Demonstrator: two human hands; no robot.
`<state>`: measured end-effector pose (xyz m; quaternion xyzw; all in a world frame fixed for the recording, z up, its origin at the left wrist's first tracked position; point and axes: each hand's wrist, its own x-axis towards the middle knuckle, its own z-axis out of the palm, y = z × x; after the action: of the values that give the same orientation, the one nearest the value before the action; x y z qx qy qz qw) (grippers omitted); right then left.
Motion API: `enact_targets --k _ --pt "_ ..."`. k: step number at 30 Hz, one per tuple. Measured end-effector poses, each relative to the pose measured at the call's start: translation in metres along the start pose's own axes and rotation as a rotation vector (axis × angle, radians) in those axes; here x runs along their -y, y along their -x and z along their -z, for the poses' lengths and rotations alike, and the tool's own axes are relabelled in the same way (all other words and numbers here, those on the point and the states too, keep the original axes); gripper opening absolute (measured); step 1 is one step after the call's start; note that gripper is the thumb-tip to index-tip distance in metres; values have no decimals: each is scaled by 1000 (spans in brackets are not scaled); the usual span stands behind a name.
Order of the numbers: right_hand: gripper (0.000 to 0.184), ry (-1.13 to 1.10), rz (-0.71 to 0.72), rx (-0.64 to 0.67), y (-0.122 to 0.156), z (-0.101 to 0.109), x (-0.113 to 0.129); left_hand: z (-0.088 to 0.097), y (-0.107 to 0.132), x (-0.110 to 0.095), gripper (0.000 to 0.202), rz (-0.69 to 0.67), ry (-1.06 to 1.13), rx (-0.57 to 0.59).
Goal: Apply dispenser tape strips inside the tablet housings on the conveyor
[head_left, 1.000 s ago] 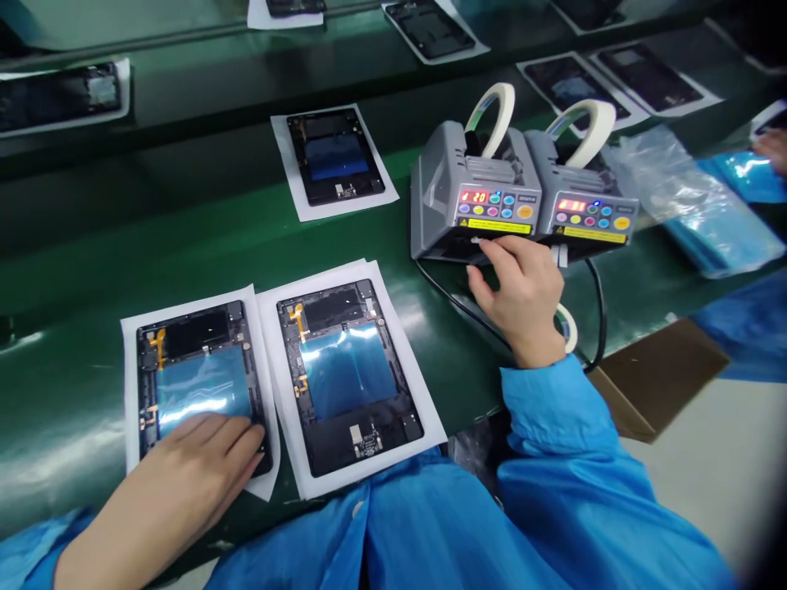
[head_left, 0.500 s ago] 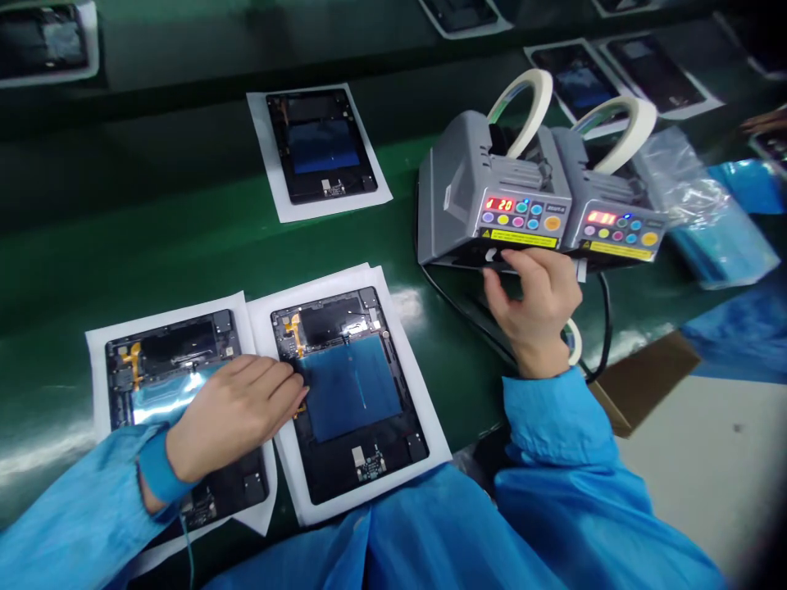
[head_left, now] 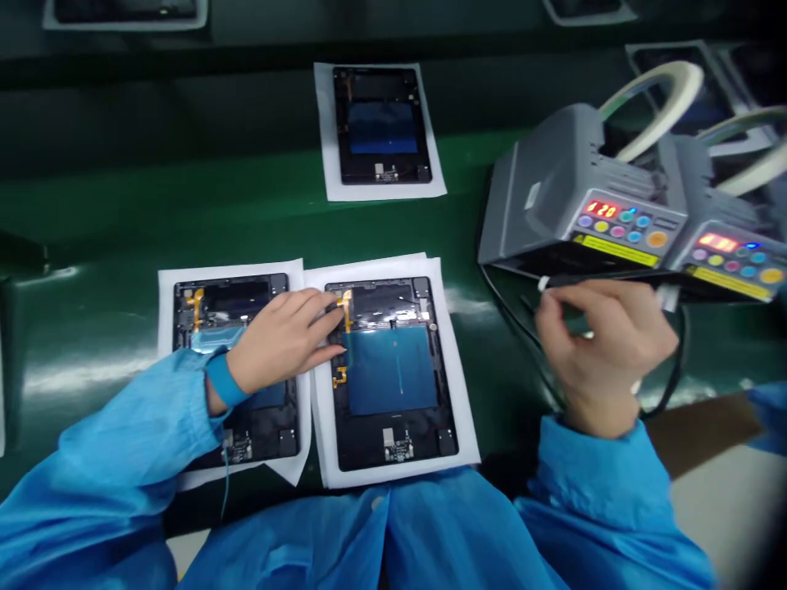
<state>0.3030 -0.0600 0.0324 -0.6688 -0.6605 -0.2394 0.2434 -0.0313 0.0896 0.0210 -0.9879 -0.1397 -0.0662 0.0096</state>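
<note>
Two opened tablets lie side by side on white sheets, the right tablet [head_left: 393,438] fully in sight with its blue battery [head_left: 393,369] and an orange flex cable [head_left: 348,310]. My left hand [head_left: 286,340] reaches over the left tablet [head_left: 264,447], hiding part of it. Its fingers are apart and rest at the right tablet's left edge, by the orange flex. At the front of the grey tape dispenser [head_left: 547,192], my right hand [head_left: 606,344] pinches a small white piece of tape [head_left: 543,283] between thumb and forefinger.
A second tape dispenser [head_left: 731,213] stands to the right, and a black cable [head_left: 510,307] runs below them. Farther back on the green bench lies another opened tablet [head_left: 381,127] on a white sheet. A cardboard box [head_left: 707,430] is at the lower right.
My view has shifted right, so the bench things sit farther left relative to the dispensers. My right hand has come away slightly from the dispenser with the tape. My left fingers have moved up toward the flex and spread.
</note>
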Motion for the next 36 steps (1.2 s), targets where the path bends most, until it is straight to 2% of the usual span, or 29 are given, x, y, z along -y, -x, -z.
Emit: enact_targets --k 2,4,6,8,12,18,21,23,26,28,30,33,36 --pt "10 -177 106 123 -13 -3 37 -3 -1 1 53 17 7 45" --pt "11 -274 199 214 -28 -16 73 -6 -1 2 58 28 15 78" --pt "9 -279 253 243 -40 -37 102 -8 -1 3 60 41 27 86" --pt "9 -248 268 258 -48 -58 121 -10 1 3 60 57 45 83" --pt "10 -227 262 267 -49 -82 133 -13 4 0 58 75 79 46" --pt "8 -268 288 272 -50 -80 130 -15 5 -2 57 83 121 43" --pt "14 -296 238 276 -48 -62 118 -15 4 -1 56 80 136 50" --pt "21 -281 160 269 -41 -42 99 -15 3 0 55 72 136 48" --pt "30 -140 76 82 -20 -11 59 -13 1 3 53 67 118 38" --pt "29 14 36 -63 -5 4 28 -13 0 5 51 63 105 30" --pt "25 163 -28 -112 7 11 -4 -13 -2 7 48 48 97 21" --pt "19 291 -97 -165 12 8 -45 -13 -4 10 46 39 109 16" --pt "15 351 -145 -172 3 3 -66 -11 -6 12 46 62 146 30"
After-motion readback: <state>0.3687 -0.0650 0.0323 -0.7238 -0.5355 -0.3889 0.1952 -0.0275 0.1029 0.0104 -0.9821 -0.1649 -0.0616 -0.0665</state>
